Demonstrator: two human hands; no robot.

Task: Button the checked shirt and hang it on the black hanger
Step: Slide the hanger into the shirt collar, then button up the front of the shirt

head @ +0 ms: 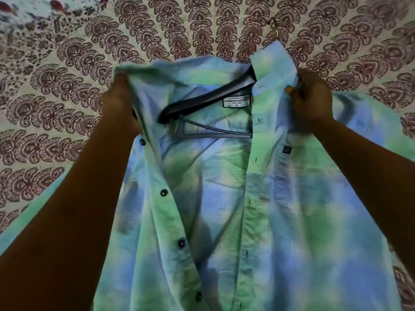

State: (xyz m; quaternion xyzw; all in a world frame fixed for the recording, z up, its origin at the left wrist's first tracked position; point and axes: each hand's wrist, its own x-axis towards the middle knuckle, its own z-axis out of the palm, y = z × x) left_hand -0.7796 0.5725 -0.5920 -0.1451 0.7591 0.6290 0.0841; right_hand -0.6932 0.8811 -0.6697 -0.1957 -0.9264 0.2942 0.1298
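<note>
The green and blue checked shirt (pixel 258 209) lies face up on the bed, its front open. A black hanger (pixel 206 96) sits inside it near the neck label, one arm tucked under the right collar side. My left hand (pixel 119 102) grips the left collar and front edge, lifted up. My right hand (pixel 312 97) grips the right shoulder of the shirt beside the collar. Dark buttons (pixel 163 192) run down the left front edge, none of them fastened, and buttonholes line the right edge.
A cream bedspread (pixel 67 90) with a maroon printed pattern covers the whole surface under the shirt. A small metal hook (pixel 276 25) shows just beyond the collar tip.
</note>
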